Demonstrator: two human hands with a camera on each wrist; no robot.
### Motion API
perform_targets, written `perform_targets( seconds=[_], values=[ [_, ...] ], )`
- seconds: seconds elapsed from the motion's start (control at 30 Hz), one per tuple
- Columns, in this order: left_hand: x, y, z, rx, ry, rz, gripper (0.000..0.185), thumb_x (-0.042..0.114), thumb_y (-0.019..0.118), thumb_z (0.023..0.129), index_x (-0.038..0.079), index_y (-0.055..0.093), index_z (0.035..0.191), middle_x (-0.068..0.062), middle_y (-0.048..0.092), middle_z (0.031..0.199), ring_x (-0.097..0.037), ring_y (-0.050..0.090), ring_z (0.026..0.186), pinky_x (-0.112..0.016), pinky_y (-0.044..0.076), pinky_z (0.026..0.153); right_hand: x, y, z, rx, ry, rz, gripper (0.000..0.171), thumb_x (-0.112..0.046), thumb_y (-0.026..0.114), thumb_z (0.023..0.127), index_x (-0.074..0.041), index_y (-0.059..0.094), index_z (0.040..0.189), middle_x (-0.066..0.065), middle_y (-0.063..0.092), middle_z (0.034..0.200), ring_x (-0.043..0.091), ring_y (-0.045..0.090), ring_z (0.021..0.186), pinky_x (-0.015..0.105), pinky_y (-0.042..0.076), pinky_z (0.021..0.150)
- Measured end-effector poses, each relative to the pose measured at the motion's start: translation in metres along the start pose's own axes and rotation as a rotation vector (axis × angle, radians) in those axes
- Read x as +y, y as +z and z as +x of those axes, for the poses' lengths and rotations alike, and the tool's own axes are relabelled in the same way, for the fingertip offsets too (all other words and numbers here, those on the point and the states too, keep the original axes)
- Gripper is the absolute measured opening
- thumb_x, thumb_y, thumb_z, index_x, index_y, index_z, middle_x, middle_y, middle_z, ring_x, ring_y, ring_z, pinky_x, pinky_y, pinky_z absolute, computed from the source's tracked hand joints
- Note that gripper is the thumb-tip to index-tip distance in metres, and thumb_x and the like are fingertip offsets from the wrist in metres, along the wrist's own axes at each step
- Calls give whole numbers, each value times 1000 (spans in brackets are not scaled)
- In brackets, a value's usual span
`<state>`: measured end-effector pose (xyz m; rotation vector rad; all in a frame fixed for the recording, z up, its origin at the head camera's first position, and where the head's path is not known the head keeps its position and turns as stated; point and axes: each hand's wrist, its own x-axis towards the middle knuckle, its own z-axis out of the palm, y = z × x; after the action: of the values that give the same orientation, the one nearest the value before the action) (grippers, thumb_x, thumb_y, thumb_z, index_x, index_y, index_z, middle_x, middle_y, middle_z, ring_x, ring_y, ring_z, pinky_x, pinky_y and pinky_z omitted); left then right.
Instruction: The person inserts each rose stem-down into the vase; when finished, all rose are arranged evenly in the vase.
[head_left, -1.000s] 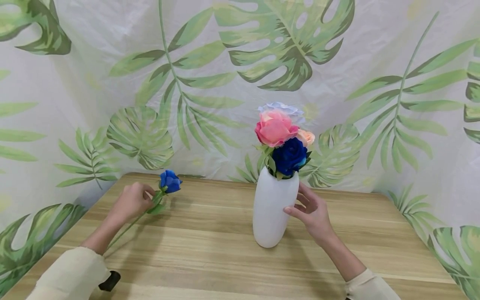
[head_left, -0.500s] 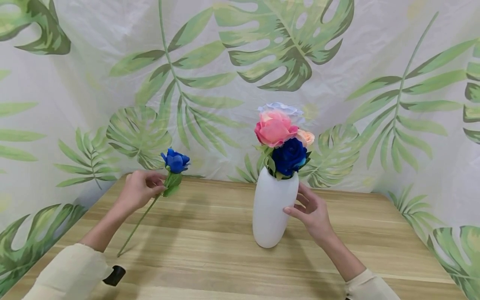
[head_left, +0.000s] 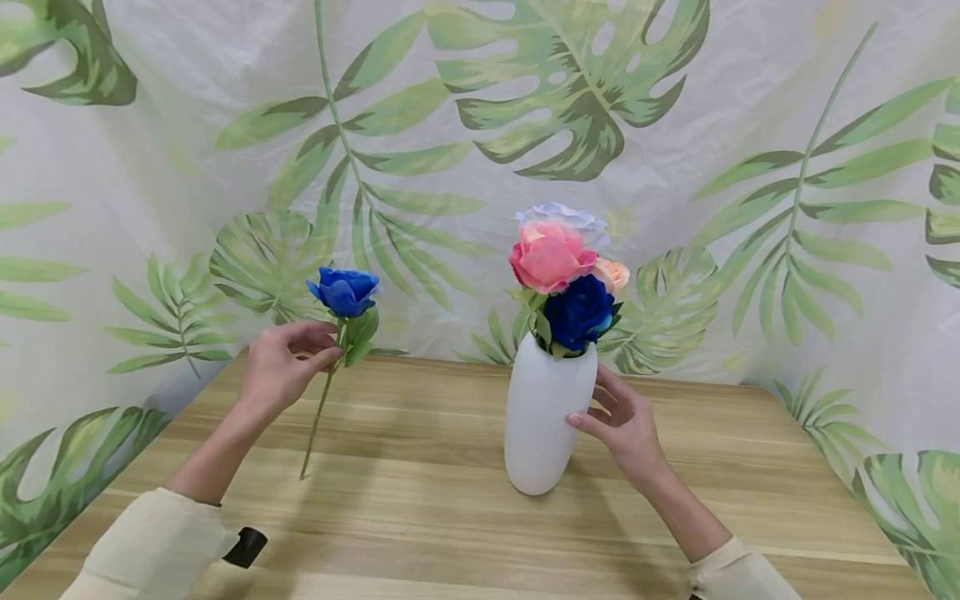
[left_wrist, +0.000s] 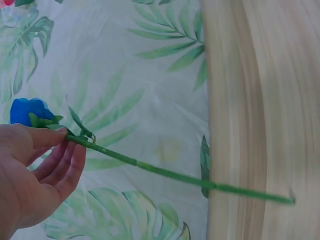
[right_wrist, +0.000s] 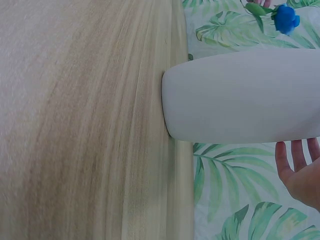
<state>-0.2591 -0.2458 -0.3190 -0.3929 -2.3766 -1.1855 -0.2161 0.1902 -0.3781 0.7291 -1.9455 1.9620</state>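
In the head view my left hand (head_left: 285, 367) pinches the green stem of a blue artificial rose (head_left: 345, 292) just below its bloom. The rose stands nearly upright, its stem slanting down to the left. The left wrist view shows thumb and fingers on the stem (left_wrist: 175, 175). Right of centre, a white vase (head_left: 547, 425) stands on the table, holding a pink rose (head_left: 551, 257), a dark blue rose (head_left: 579, 312), a small peach rose (head_left: 611, 273) and a pale blue flower (head_left: 562, 218). My right hand (head_left: 630, 429) holds the vase's right side, thumb in front; some fingers are partly hidden.
The wooden table (head_left: 420, 500) runs back to a leaf-printed cloth (head_left: 420, 167) hanging behind it. A black band-like piece (head_left: 246, 547) sits by the left sleeve (head_left: 150, 542). Between the rose and the vase lies a stretch of table top.
My left hand has lifted the blue rose off the table and shifted it a little right, turning it from lying slanted to nearly upright. The right hand and the vase have stayed put.
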Motion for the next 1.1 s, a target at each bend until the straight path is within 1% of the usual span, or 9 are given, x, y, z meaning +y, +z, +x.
perform_targets(
  seconds=[0.07, 0.13, 0.3, 0.37, 0.5, 0.6, 0.73, 0.97, 1.1],
  values=[
    [3, 1, 0, 23, 6, -66, 24, -5, 76, 90, -10, 71, 113, -25, 73, 91, -1, 68, 70, -17, 58, 62, 0, 0, 0, -2, -1, 1, 73, 14, 74, 85, 0, 49, 152, -6, 62, 142, 14, 65, 119, 31, 59, 94],
    [5, 2, 1, 49, 10, -146, 22, -8, 75, 90, -12, 71, 111, -22, 73, 90, 1, 68, 70, -17, 60, 64, 0, 0, 0, -2, -1, -1, 73, 14, 74, 85, 0, 49, 152, -6, 62, 142, 14, 65, 120, 31, 59, 94],
    [9, 5, 2, 112, 4, -335, 20, -13, 71, 90, -17, 68, 110, 5, 75, 83, 0, 70, 72, -19, 61, 66, 0, 0, 0, -3, -1, -3, 73, 14, 74, 85, 0, 48, 152, -6, 62, 142, 15, 65, 120, 31, 59, 95],
    [13, 7, 2, 135, -6, -406, 21, -14, 71, 90, -19, 66, 110, 12, 74, 82, -1, 71, 72, -19, 61, 66, 0, 0, 0, -3, -2, -3, 73, 14, 74, 85, 0, 48, 152, -6, 62, 142, 15, 65, 120, 31, 59, 95],
    [23, 10, 0, 185, -11, -565, 20, -21, 69, 87, -21, 66, 107, 10, 76, 81, -3, 73, 72, -20, 62, 66, 0, 0, 0, -3, 0, -4, 73, 14, 74, 85, 1, 48, 152, -6, 62, 142, 14, 65, 120, 31, 59, 95],
    [29, 13, -1, 206, 8, -665, 21, -25, 67, 85, -17, 70, 105, 6, 77, 82, -5, 74, 73, -21, 62, 67, 0, 0, -1, 0, 5, -5, 73, 13, 74, 85, 1, 48, 153, -6, 63, 141, 14, 65, 119, 30, 59, 95],
    [36, 18, -1, 214, 41, -716, 24, -25, 68, 85, -11, 73, 103, 2, 77, 82, -8, 74, 71, -22, 63, 69, 1, 0, -1, 4, 10, -5, 73, 13, 74, 85, 2, 48, 152, -7, 63, 140, 14, 65, 119, 30, 59, 95],
    [48, 24, 2, 210, 93, -726, 29, -24, 71, 84, -21, 68, 112, 0, 77, 81, -9, 73, 70, -22, 62, 69, 1, 0, 0, 4, 4, -7, 72, 13, 74, 85, 1, 49, 152, -6, 63, 140, 14, 65, 118, 30, 59, 94],
    [54, 27, 2, 223, 113, -726, 31, -22, 74, 83, -18, 70, 114, -2, 77, 82, -9, 73, 70, -21, 62, 69, 2, 0, 0, 0, 1, -7, 73, 13, 74, 85, 0, 49, 152, -6, 63, 141, 14, 65, 119, 30, 59, 95]
  ],
)
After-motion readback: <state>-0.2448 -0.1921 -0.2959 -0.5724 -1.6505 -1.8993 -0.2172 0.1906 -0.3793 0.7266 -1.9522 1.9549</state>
